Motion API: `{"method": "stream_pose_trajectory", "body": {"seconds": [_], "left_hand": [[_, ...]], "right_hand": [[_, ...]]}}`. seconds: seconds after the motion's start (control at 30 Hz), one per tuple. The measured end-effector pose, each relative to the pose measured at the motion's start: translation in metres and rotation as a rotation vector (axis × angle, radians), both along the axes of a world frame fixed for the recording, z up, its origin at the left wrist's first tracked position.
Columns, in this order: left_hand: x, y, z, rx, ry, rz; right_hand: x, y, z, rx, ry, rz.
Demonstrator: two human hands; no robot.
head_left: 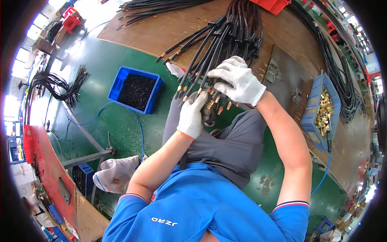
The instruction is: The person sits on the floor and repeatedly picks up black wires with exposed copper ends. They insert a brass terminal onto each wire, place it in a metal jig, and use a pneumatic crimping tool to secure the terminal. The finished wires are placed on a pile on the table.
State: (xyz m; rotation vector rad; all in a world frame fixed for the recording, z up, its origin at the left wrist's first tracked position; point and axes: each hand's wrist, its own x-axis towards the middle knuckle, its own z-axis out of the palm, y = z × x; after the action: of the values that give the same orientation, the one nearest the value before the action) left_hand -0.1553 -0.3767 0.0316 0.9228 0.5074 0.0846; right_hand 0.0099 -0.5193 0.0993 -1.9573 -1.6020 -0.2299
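A thick bundle of black cables (238, 32) hangs over the near edge of the brown table towards my lap. Their lower tips are bare copper ends (220, 109), fanned out at uneven heights. My left hand (192, 115), in a white knitted glove, is closed on the cable ends from below, its fingertips near a copper end. From the right, my right hand (240, 82), also gloved, curls its fingers and thumb around cables just above the ends. The fingers partly hide which cables each hand holds.
The brown table (290, 36) carries more long black cables (342, 80). Right of me, a blue-grey bin (308, 115) holds brass pieces beside a hose-fed tool (329, 141). A blue bin (113, 90) of small black pieces stands left, near a white sack (117, 173) and a blue hose (141, 133).
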Motion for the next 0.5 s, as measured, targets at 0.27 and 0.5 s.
{"method": "stream_pose_trajectory", "body": {"seconds": [0.27,0.5], "left_hand": [[0.011,0.015,0.003,0.022,0.184,-0.198],[0.000,0.014,0.005,0.138,0.166,-0.219]], "right_hand": [[-0.001,0.003,-0.002,-0.078,-0.151,-0.028],[-0.001,0.003,-0.010,-0.057,-0.197,-0.046]]}}
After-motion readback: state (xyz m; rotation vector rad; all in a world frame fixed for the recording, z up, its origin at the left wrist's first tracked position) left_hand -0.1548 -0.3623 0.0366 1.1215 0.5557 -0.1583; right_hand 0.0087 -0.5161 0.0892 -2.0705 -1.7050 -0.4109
